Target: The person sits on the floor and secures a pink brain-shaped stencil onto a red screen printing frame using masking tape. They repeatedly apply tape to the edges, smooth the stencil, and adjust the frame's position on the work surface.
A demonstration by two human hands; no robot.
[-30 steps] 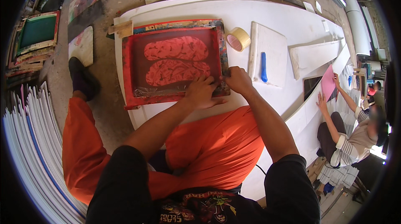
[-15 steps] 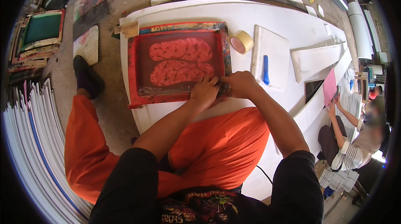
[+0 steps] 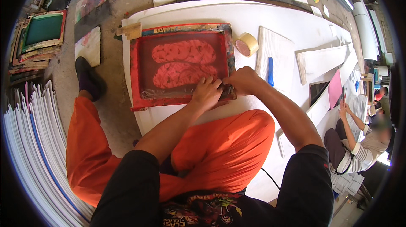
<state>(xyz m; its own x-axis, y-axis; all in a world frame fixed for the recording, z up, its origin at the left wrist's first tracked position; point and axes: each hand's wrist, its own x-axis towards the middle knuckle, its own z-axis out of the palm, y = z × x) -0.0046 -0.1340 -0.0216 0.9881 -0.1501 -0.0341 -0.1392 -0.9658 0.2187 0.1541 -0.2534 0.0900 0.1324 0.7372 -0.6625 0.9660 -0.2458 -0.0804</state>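
**Two hands at the near right corner of a red-rimmed screen frame [image 3: 135, 70]**

The frame lies on a white work surface [image 3: 251, 19], in front of the seated person; its mesh bears two pinkish-red, sole-shaped areas [image 3: 184, 52], one beyond the other. Left hand [image 3: 207, 93]: laid over the near right corner, fingers bent and slightly apart; whether it clasps anything cannot be told. Right hand [image 3: 244, 81]: curled nearly closed against the right rim; any object pinched within is hidden. Right of the frame: a roll of yellowish tape [image 3: 246, 44], then a pale board [image 3: 277, 47] bearing a blue tool [image 3: 270, 71]. Far right: a co-worker [image 3: 358, 151] beside a pink sheet [image 3: 335, 90].
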